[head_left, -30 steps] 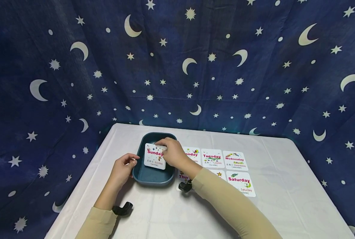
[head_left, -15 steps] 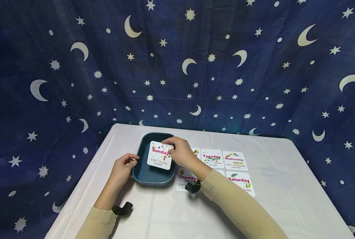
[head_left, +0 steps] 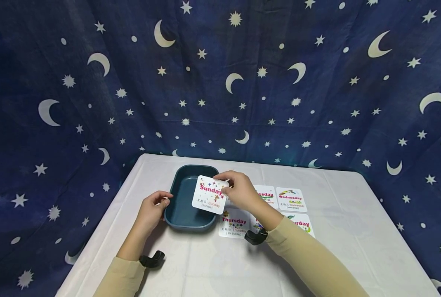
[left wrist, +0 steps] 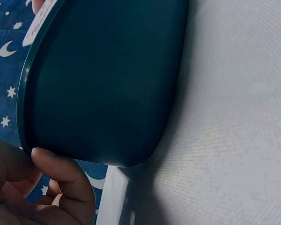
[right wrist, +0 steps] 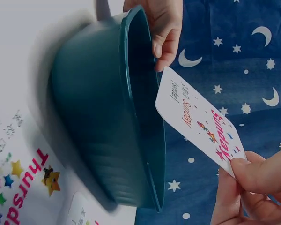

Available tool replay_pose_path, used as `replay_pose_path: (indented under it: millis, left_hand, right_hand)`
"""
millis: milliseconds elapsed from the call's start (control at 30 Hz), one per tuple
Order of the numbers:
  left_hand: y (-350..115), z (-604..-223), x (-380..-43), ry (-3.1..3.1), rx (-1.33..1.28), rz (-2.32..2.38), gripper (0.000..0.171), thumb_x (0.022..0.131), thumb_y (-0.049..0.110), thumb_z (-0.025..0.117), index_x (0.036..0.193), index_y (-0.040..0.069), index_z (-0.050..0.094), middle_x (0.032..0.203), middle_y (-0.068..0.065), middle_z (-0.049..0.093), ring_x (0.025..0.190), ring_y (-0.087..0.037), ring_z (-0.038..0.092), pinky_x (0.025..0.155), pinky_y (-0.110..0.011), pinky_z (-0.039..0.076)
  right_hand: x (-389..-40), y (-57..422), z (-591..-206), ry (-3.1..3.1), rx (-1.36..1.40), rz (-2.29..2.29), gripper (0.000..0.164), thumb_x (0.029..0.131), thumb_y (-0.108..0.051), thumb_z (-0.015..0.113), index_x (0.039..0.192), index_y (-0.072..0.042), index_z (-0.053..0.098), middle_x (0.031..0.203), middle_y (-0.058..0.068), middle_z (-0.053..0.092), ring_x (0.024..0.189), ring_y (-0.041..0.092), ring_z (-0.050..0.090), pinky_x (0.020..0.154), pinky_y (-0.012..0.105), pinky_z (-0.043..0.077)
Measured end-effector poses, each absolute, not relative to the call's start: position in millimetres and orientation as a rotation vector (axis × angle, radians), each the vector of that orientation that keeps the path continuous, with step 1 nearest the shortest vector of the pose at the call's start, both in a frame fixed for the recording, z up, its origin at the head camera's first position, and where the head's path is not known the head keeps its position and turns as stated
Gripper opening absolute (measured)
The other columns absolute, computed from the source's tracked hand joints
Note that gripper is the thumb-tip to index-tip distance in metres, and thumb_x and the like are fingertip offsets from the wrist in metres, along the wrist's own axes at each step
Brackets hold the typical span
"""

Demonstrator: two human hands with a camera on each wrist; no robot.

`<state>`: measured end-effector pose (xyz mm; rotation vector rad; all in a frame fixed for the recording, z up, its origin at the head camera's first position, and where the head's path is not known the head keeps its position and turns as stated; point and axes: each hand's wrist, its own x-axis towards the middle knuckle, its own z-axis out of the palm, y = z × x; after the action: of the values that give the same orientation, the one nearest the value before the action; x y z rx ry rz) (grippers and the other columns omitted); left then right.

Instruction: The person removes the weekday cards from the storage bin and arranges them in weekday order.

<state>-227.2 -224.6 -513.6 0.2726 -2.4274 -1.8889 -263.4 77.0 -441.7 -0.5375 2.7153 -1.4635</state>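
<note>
Right hand (head_left: 240,194): holds the Sunday card (head_left: 210,194) by its right edge, pinched between thumb and fingertips; the right wrist view shows the thumb over the card's printed face. The card is lifted and tilted, above the right rim of the tray and partly over the Thursday card.

Left hand (head_left: 152,207): rests against the left side of the tray (head_left: 183,214), fingers curled at its rim; the right wrist view shows fingertips hooked over the edge. How firmly it grips cannot be told from the left wrist view, which is mostly filled by the tray's wall.

Tray: dark teal, rounded rectangular, shallow, standing on the white table (head_left: 339,251) near its left middle. Its inside shows nothing in it.

Cards lying flat on the table, right of the tray, in two rows: Thursday card (head_left: 234,223) just beside the tray's right front corner; Wednesday card (head_left: 291,199) in the back row; two others partly covered by the right hand and forearm, their words cut off.

Behind the table: dark blue curtain (head_left: 317,82) printed with pale moons and stars.
</note>
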Motion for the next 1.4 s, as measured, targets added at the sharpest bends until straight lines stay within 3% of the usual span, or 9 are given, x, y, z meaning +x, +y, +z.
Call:
replay_pose_path:
  millis: [300,767,1267,1400]
  left_hand:
    - [-225,-514,-227,-2.43,0.264,-1.89,0.019,0.106,0.001,0.062,0.122,-0.002,0.072,0.088,-0.005,0.056,0.057,-0.013,0.051,0.051,-0.027,0.049]
    - [-225,-515,-227,-2.425,0.236,-1.897,0.02,0.105,-0.001,0.062,0.122,-0.004,0.071,0.087,-0.005,0.055,0.056,-0.012,0.051,0.05,-0.026,0.049]
    - [-225,-515,-226,-2.431,0.236,-1.882,0.02,0.105,0.001,0.063,0.123,-0.003,0.071,0.087,-0.005,0.056,0.055,-0.012,0.05,0.05,-0.026,0.048]
    - [-225,-515,-227,-2.434,0.236,-1.877,0.02,0.105,0.001,0.063,0.123,-0.002,0.072,0.087,-0.006,0.056,0.055,-0.012,0.051,0.05,-0.026,0.049]
  right_hand:
    - [-248,101,-442,2.666,-0.525,-1.455,0.048,0.092,0.01,0.069,0.126,-0.022,0.08,0.126,-0.002,0.075,0.083,0.018,0.06,0.067,0.024,0.048]
    - [-216,134,-462,2.6,-0.559,-1.386,0.046,0.089,0.009,0.071,0.123,-0.02,0.081,0.126,0.006,0.075,0.077,0.016,0.054,0.068,0.023,0.046]
    - [-194,148,-499,2.574,-0.515,-1.317,0.046,0.089,0.007,0.074,0.118,-0.027,0.081,0.12,-0.002,0.076,0.082,0.016,0.055,0.074,0.024,0.045]
    - [-189,150,-505,2.547,-0.506,-1.318,0.046,0.088,0.007,0.074,0.118,-0.026,0.081,0.119,-0.001,0.075,0.078,0.015,0.053,0.07,0.024,0.043]
